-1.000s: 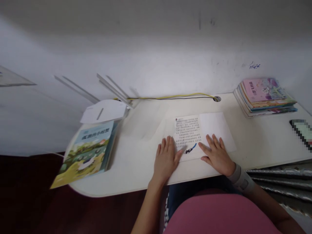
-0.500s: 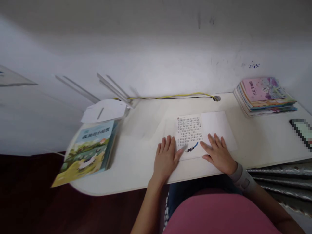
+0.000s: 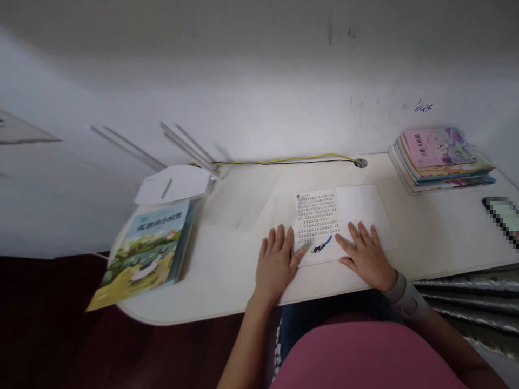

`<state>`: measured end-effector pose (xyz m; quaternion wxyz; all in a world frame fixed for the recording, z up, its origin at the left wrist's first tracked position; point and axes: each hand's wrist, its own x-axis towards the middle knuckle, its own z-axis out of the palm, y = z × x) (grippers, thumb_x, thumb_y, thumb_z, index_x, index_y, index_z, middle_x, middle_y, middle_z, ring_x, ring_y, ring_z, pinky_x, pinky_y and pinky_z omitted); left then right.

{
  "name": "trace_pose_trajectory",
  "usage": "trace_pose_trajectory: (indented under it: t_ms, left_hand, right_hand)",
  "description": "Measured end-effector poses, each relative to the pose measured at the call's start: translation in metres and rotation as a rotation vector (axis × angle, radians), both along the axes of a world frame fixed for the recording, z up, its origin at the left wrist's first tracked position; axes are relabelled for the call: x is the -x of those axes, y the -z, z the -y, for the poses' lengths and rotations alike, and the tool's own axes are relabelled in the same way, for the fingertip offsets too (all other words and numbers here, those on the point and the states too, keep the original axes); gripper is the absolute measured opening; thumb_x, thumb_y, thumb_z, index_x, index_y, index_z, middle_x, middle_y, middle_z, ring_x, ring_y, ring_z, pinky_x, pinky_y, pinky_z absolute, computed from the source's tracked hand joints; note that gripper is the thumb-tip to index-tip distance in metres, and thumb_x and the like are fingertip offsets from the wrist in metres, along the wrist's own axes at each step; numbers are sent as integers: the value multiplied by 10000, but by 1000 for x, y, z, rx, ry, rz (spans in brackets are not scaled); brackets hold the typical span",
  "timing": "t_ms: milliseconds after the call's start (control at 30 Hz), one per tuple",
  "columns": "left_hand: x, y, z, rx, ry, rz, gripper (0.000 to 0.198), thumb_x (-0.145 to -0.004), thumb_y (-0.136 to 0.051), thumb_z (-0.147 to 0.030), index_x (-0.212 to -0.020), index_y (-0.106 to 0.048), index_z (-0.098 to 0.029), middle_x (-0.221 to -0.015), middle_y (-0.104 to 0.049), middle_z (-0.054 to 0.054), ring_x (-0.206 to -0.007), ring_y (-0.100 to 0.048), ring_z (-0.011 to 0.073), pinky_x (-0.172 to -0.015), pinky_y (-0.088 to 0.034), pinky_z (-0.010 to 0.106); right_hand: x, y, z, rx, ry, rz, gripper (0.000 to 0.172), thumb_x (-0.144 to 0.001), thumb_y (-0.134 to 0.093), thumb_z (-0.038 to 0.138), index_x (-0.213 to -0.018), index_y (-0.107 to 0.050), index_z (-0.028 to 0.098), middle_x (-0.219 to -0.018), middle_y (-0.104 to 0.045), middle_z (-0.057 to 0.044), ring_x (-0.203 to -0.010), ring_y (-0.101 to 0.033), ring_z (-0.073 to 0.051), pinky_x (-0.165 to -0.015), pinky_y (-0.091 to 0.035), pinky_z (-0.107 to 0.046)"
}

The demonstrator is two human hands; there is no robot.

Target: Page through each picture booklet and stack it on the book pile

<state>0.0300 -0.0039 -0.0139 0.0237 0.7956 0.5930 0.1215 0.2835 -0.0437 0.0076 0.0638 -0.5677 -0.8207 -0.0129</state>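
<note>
An open book (image 3: 324,216) lies flat on the white desk in front of me. Its left page carries lines of printed text and a small picture in blue and black; the right page looks blank. My left hand (image 3: 277,262) rests at the book's lower left edge, fingers extended and thumb reaching onto the page. On the lower part of the right page lies my right hand (image 3: 367,256), palm down with its fingers spread. A grey band (image 3: 405,294) circles my right wrist. Neither hand grips anything.
A stack of books (image 3: 441,159) sits at the back right, with a pixelated phone (image 3: 503,216) nearer. On the left, picture books (image 3: 141,251) overhang the desk edge beside a white router (image 3: 174,183) with antennas. A yellow cable (image 3: 275,161) runs along the wall into a hole.
My right hand and the book have shifted very slightly to the right. My left hand stays almost in place.
</note>
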Motion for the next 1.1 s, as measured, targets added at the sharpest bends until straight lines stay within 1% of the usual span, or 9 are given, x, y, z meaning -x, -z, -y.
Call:
trace_pose_trajectory:
  t_ms: [467, 600, 733, 800, 867, 933, 967, 1033, 1100]
  left_hand:
    - [-2, -4, 0, 40, -6, 7, 617, -938, -288, -482, -1391, -409, -80, -1472, -335, 206, -1378, -259, 371, -1075, -289, 563]
    - [-2, -3, -1, 17, -27, 95, 579, -933, -330, -448, -1370, -428, -81, -1460, -365, 215, -1370, -290, 363, -1072, -303, 559]
    - [4, -2, -3, -68, -211, 328, 621, -901, -387, -407, -1405, -329, -48, -1494, -274, 254, -1368, -314, 339, -1036, -382, 521]
    - [7, -5, -5, -69, -255, 400, 555, -868, -424, -391, -1307, -457, -53, -1447, -372, 239, -1354, -342, 333, -1053, -368, 515]
    - [6, -11, -7, -15, -272, 474, 407, -839, -452, -388, -1092, -606, -108, -1303, -546, 203, -1292, -429, 329, -1052, -362, 516]
    - [1, -22, -8, 77, -315, 657, 314, -819, -478, -409, -934, -630, -159, -1162, -644, 165, -1181, -536, 309, -997, -413, 495]
    - [-2, -30, -9, 130, -332, 799, 298, -809, -495, -431, -894, -617, -172, -1149, -653, 153, -1124, -575, 293, -952, -449, 473]
    - [-13, -48, -11, 249, -316, 1128, 305, -785, -535, -483, -841, -565, -185, -1213, -625, 137, -1023, -625, 255, -848, -509, 420]
    - [-27, -70, -14, 375, -220, 1411, 318, -769, -568, -504, -794, -497, -195, -1288, -581, 112, -944, -647, 218, -759, -533, 370]
  right_hand:
    - [-3, 1, 0, -11, 30, 21, 539, -890, -515, 448, -1399, -404, 312, -1471, -356, -176, -1337, -319, -391, -1030, -238, -628]
    - [-6, 4, 0, -15, 23, 13, 547, -888, -516, 451, -1405, -394, 318, -1477, -351, -167, -1345, -303, -394, -1020, -257, -627]
    - [-11, 7, -1, -9, 3, -9, 566, -883, -512, 478, -1410, -388, 312, -1488, -333, -166, -1357, -278, -396, -1020, -265, -618]
    - [-13, 8, -1, -8, -3, -28, 568, -880, -509, 494, -1404, -400, 303, -1488, -334, -165, -1368, -259, -392, -1026, -259, -619]
    - [-15, 9, -1, -7, -5, -63, 560, -883, -500, 496, -1393, -421, 281, -1487, -341, -158, -1378, -245, -377, -1040, -250, -612]
    - [-17, 9, 0, -6, 0, -131, 551, -900, -469, 481, -1397, -417, 248, -1479, -360, -151, -1386, -248, -342, -1058, -245, -595]
    - [-18, 9, 0, -8, 4, -182, 550, -912, -448, 468, -1408, -400, 233, -1470, -377, -148, -1386, -261, -321, -1065, -250, -582]
    - [-21, 7, 0, -11, 6, -321, 554, -934, -399, 447, -1435, -349, 216, -1438, -428, -141, -1372, -308, -280, -1076, -269, -552]
    - [-26, 2, 0, 11, -10, -505, 556, -944, -353, 452, -1447, -324, 214, -1411, -466, -131, -1345, -364, -252, -1080, -302, -512]
